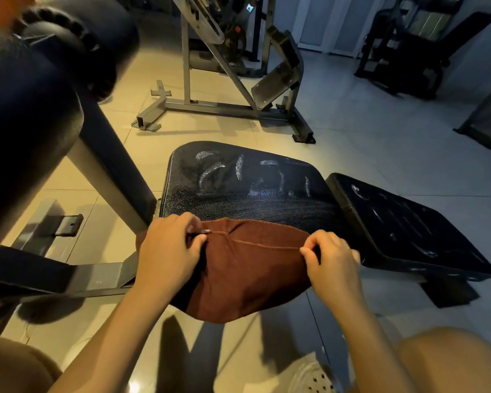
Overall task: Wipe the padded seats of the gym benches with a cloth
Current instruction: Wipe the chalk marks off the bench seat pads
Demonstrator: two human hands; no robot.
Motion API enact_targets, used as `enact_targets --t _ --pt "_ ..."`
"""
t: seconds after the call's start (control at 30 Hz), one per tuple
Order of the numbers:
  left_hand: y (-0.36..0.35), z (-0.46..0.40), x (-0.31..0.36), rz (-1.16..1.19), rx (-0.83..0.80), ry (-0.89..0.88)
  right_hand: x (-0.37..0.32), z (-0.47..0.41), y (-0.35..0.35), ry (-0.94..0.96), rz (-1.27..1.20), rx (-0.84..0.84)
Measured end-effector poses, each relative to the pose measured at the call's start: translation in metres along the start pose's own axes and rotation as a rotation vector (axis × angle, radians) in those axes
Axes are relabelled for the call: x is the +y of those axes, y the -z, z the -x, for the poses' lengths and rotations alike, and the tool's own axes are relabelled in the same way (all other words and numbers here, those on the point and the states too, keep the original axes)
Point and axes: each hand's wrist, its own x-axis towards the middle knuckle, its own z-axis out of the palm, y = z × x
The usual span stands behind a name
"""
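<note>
Spanning the whole background: beige tiled floor, with a grey steel machine frame standing on it up top and a darker machine at far right, too dim to identify. Left edge is filled by a big black roller pad on an angled steel post, blurred and close to the camera.

Centre: black padded seat of the bench, textured vinyl, with pale streak marks across its far half. Just beside it on the right sits a second black pad, tilted, also streaked; a narrow gap separates the two.

Brown cloth lies over the near edge of the padded seat and hangs off toward the camera, stitched hem running across its top.

Left hand pinches the cloth's left top corner, thumb and fingers curled round the hem. Right hand pinches the right top corner the same way, fingertips closed on the fabric edge. The hem is stretched between the two hands.

Bottom of frame: both bare knees at the corners, and a white perforated shoe on the floor.
</note>
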Motion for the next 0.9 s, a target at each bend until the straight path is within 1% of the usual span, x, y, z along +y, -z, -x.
enact_targets --t 0.03,0.07,0.13,0.2,0.27,0.33,0.43,0.47,0.53,0.57,0.67,0.73,0.77,0.8,0.87,0.9 --pt "0.001 -0.002 0.001 -0.007 0.0 0.008 -0.007 -0.006 0.003 0.043 0.028 0.03" --pt "0.002 -0.005 0.001 -0.05 -0.007 0.007 -0.014 -0.014 0.005 0.079 0.047 0.015" --pt "0.003 -0.009 0.003 -0.165 0.014 -0.012 -0.028 -0.035 0.007 0.148 0.134 -0.112" --pt "0.005 -0.012 0.003 -0.199 0.071 -0.036 -0.03 -0.051 0.01 0.147 0.184 -0.247" --pt "0.006 -0.015 -0.004 -0.169 0.118 -0.03 -0.02 -0.052 0.016 0.092 0.098 -0.376" --pt "0.008 -0.022 -0.013 -0.134 0.154 -0.002 -0.005 -0.038 0.02 0.059 -0.017 -0.461" --pt "0.009 -0.026 -0.015 0.013 0.16 0.035 0.01 -0.026 0.018 0.105 -0.07 -0.464" --pt "0.008 -0.026 -0.014 0.051 0.154 0.043 0.01 -0.027 0.017 0.106 -0.052 -0.463" --pt "0.007 -0.024 -0.011 0.053 0.15 0.057 0.005 -0.032 0.017 0.079 0.007 -0.487" --pt "0.007 -0.023 -0.01 0.036 0.161 0.044 0.001 -0.037 0.018 0.063 0.037 -0.486" --pt "0.01 -0.019 -0.004 -0.004 0.206 -0.05 -0.01 -0.055 0.016 0.042 0.126 -0.402" --pt "0.011 -0.012 0.001 -0.052 0.23 -0.193 -0.014 -0.059 0.011 0.054 0.293 -0.333" --pt "0.008 -0.007 0.002 -0.079 0.203 -0.279 -0.015 -0.056 0.007 0.07 0.355 -0.265" --pt "0.004 -0.001 0.003 -0.104 0.145 -0.359 -0.018 -0.049 0.001 0.08 0.336 -0.171" --pt "-0.007 0.01 0.001 -0.176 -0.019 -0.446 -0.028 -0.028 -0.014 0.053 0.137 -0.036" --pt "-0.013 0.014 -0.002 -0.228 -0.088 -0.45 -0.034 -0.018 -0.023 0.026 0.054 -0.037"
